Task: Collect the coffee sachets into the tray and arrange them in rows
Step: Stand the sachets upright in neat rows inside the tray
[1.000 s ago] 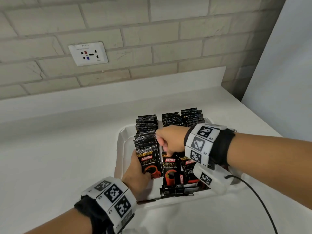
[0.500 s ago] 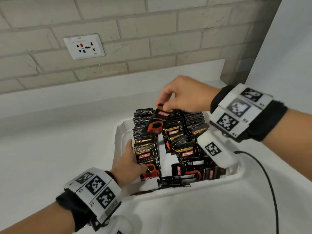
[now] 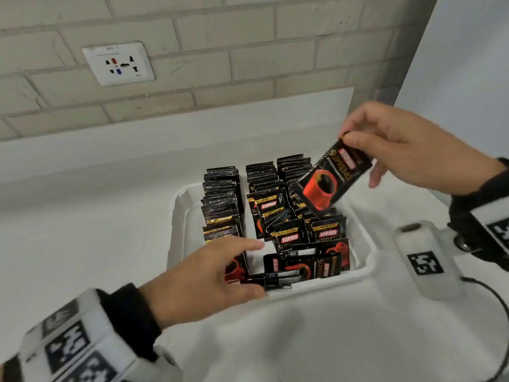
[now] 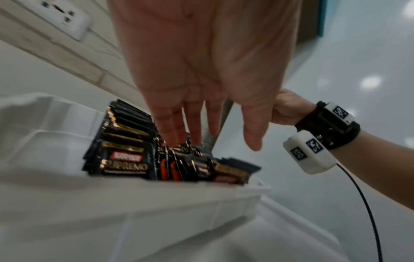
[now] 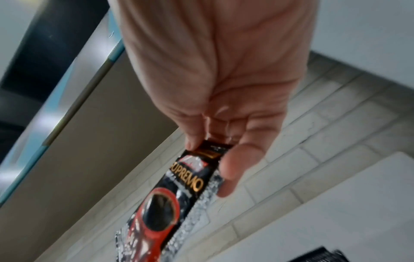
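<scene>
A white tray (image 3: 360, 244) on the counter holds black coffee sachets: a tidy left row (image 3: 221, 199), and middle and right rows (image 3: 275, 208) that lean in disorder, with some lying flat at the front (image 3: 303, 267). My right hand (image 3: 394, 150) pinches one sachet (image 3: 329, 183) by its top edge, tilted in the air above the right row; the right wrist view shows the sachet (image 5: 179, 191) hanging from thumb and fingers. My left hand (image 3: 220, 271) is at the tray's front left with fingers straight, over the front of the left row (image 4: 125, 159), holding nothing.
The tray stands on a white counter (image 3: 82, 244) against a brick wall with a power socket (image 3: 119, 63). A black cable (image 3: 493, 299) runs from my right wrist across the counter to the right of the tray. A pale wall (image 3: 462, 64) stands at the right.
My right hand lifted one sachet out of the middle row and carried it up and right. The middle and right rows got disturbed. My left hand let go of the left row's front sachet.
</scene>
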